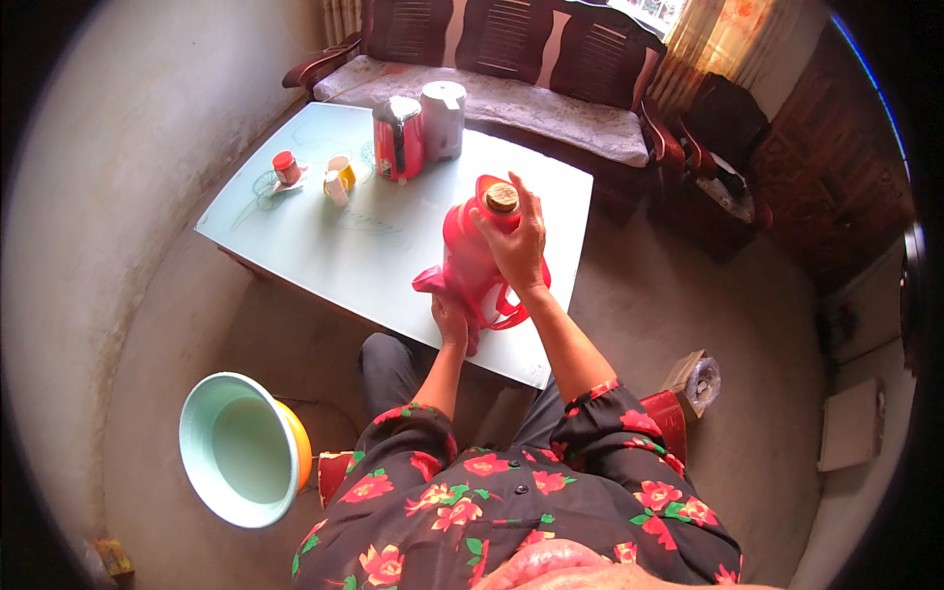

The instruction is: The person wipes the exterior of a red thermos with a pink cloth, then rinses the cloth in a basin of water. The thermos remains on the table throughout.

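A red thermos flask [468, 243] with a cork stopper [501, 197] stands or leans over the near right part of a glass-topped table [310, 243]. My right hand [518, 240] grips its upper part, thumb and fingers on either side just below the cork. Low on the flask's left side, my left hand [450, 321] holds a pinkish-red cloth [445, 287] against it. The flask's red handle lies towards me. Whether its base touches the table is hidden.
A red kettle [398, 140], a grey canister [443, 122], a yellow cup [341, 173] and a red-lidded jar [285, 168] stand farther back. A basin of liquid [251, 450] is at lower left. Behind the table is a wooden sofa [501, 110].
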`<state>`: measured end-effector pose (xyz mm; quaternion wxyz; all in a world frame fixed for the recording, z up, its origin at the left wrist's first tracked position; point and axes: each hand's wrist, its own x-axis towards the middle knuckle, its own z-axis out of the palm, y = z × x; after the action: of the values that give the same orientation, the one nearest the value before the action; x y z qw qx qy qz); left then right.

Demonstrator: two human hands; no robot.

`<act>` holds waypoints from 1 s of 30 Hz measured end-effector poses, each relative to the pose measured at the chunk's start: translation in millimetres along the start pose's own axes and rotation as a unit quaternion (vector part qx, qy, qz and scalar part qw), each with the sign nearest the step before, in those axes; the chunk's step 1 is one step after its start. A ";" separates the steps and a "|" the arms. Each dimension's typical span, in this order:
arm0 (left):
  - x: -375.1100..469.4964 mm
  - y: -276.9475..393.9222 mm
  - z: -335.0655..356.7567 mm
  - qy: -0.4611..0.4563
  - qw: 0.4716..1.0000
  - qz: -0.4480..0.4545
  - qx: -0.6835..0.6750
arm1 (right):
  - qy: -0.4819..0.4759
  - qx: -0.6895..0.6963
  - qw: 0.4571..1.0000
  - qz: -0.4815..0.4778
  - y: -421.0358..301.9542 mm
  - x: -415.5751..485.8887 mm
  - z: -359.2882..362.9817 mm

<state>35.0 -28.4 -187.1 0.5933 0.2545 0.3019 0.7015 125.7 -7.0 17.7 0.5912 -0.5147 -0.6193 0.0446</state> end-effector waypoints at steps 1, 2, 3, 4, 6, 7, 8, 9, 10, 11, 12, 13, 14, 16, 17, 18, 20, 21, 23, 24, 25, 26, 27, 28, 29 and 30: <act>-2.3 -8.5 -10.5 0.032 0.998 -0.042 -0.039 | 0.000 0.003 1.000 0.005 -0.3 0.1 1.9; -6.7 -16.7 -21.4 0.064 0.992 -0.082 -0.077 | -0.001 0.005 1.000 0.009 -1.2 -1.6 3.9; -16.0 -21.4 -18.9 0.056 0.996 -0.037 -0.049 | 0.002 0.004 1.000 0.006 1.3 -2.2 2.8; -27.8 -23.9 -11.5 0.047 0.999 0.008 -0.021 | 0.006 0.002 1.000 0.002 3.0 -2.0 1.7; -35.4 -26.2 3.1 0.039 0.996 0.079 -0.021 | 0.010 -0.001 1.000 -0.006 3.1 -2.3 0.7; -34.1 -17.0 10.9 0.016 0.997 0.075 -0.005 | 0.012 -0.006 1.000 -0.007 4.9 -3.6 0.2; -30.2 -6.5 17.6 -0.007 0.997 0.070 0.010 | 0.015 -0.011 1.000 -0.007 7.3 -4.6 -1.6; -25.1 3.8 22.0 -0.029 0.997 0.065 0.026 | 0.017 -0.011 1.000 -0.003 7.9 -6.2 -3.3; -11.4 3.0 17.4 -0.025 0.994 0.093 0.043 | 0.018 -0.004 1.000 -0.002 6.5 -5.3 -0.7; -3.7 4.3 7.4 -0.023 0.996 0.071 0.058 | 0.020 0.003 1.000 0.000 5.1 -4.7 1.3; 4.9 -1.5 -7.2 -0.023 0.996 0.048 0.070 | 0.015 -0.005 1.000 0.004 2.2 -2.9 1.0; 12.6 -9.4 -21.6 -0.023 0.996 0.030 0.084 | 0.010 -0.011 1.000 -0.006 -2.1 -1.4 2.0; 10.8 -20.2 -38.1 0.006 0.995 0.052 0.081 | 0.003 -0.012 1.000 -0.016 -6.8 -0.2 4.6; -9.5 -24.6 -36.2 0.046 0.996 -0.019 0.080 | -0.009 -0.024 1.000 -0.013 0.8 1.5 -4.7; -18.5 -25.2 -33.6 0.065 0.993 -0.053 0.080 | -0.023 -0.020 1.000 -0.005 3.8 3.4 -9.3; -25.2 -24.9 -35.5 0.113 0.989 -0.064 0.065 | -0.039 -0.009 0.999 0.003 3.3 4.8 -10.5; -23.9 -33.4 -71.6 0.113 0.993 -0.021 -0.026 | -0.060 -0.012 0.998 -0.012 -3.4 2.1 -14.7; -18.6 -31.9 -87.3 0.111 0.991 0.002 -0.070 | -0.069 -0.012 0.997 -0.020 -5.8 0.5 -17.0; -27.8 29.4 -39.5 0.143 0.988 -0.006 -0.059 | -0.020 -0.010 1.000 -0.007 12.7 -24.4 -45.6; -30.9 61.9 -14.9 0.135 0.988 0.050 -0.059 | -0.009 0.046 0.997 0.068 4.0 -40.4 -59.4; -37.4 97.0 16.2 0.111 0.987 0.118 -0.012 | 0.029 0.083 0.988 0.124 3.9 -60.4 -67.2; -51.2 129.6 45.9 0.089 0.986 0.139 0.012 | 0.052 0.185 0.965 0.180 7.2 -83.2 -69.9; -61.9 148.1 61.8 0.071 0.983 0.164 0.038 | 0.040 0.256 0.937 0.234 -1.0 -104.5 -72.6; -67.4 143.0 60.3 0.019 0.969 0.212 0.122 | 0.017 0.340 0.896 0.285 -9.3 -121.6 -74.5; -71.9 139.3 57.8 -0.033 0.944 0.256 0.206 | -0.006 0.419 0.845 0.332 -17.4 -134.7 -76.4; -78.9 153.2 73.3 -0.181 0.802 0.400 0.405 | -0.005 0.520 0.765 0.380 -27.9 -142.9 -82.4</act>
<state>-3.5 -114.8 -25.4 0.1462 0.6924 0.3171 0.6314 140.9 -164.3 -37.5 0.7000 -0.3211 -0.2577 0.5835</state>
